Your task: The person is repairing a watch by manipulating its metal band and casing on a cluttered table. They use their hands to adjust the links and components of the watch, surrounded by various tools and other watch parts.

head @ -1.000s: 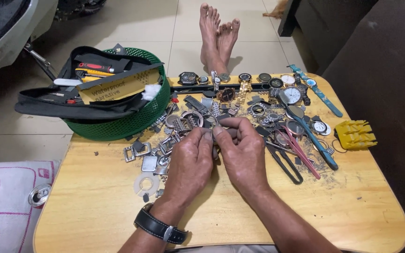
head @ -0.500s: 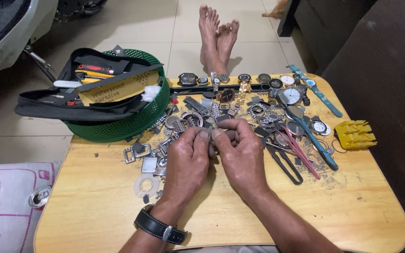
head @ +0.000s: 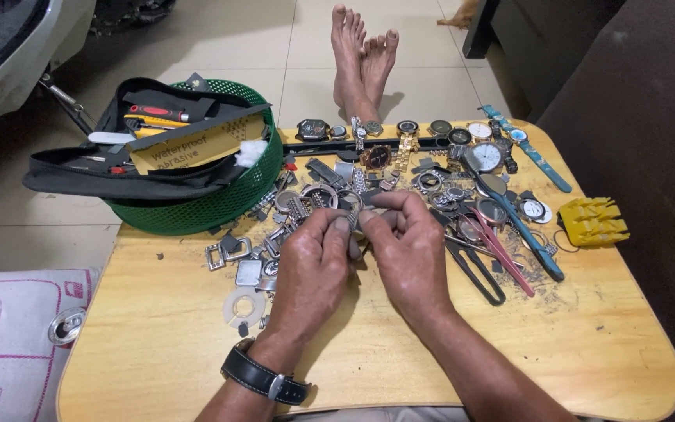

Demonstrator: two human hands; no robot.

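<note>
Left hand [head: 312,270]: you are pinching a ribbed silver metal watch-band piece [head: 353,216], fingers closed.
Right hand [head: 409,254]: gripping its other end.
Table: one rounded pale wooden tabletop [head: 158,344].

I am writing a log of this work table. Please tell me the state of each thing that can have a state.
left hand: pinching a small metal watch part
right hand: pinching the same part
green basket: upright, holding a black tool pouch
black tool pouch: lying open
white-faced watch: lying face up
yellow holder block: resting near table edge
</note>
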